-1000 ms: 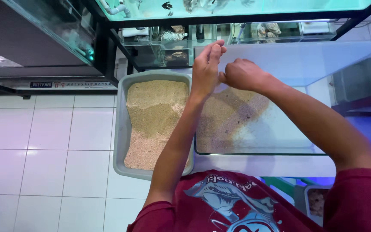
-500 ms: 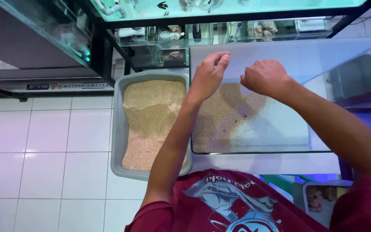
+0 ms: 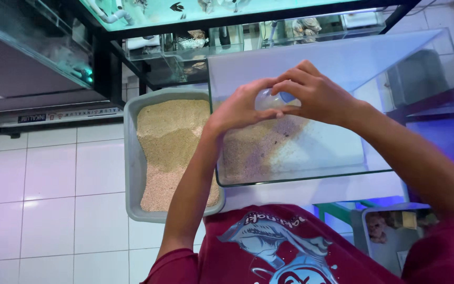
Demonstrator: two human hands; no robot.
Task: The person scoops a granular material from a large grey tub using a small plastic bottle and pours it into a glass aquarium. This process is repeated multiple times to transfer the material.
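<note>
Sitting at centre-left of the frame was a grey tray of sand, right beside the glass tank with sand on its floor. Mid-frame above the tank, the left hand and right hand both gripped a small clear cup.

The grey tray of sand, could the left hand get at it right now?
Probably yes. The grey tray sits open-topped just left of the glass tank, with nothing over its sand. But the left hand is cupped with the right hand around a small clear object, so it is occupied.
</note>
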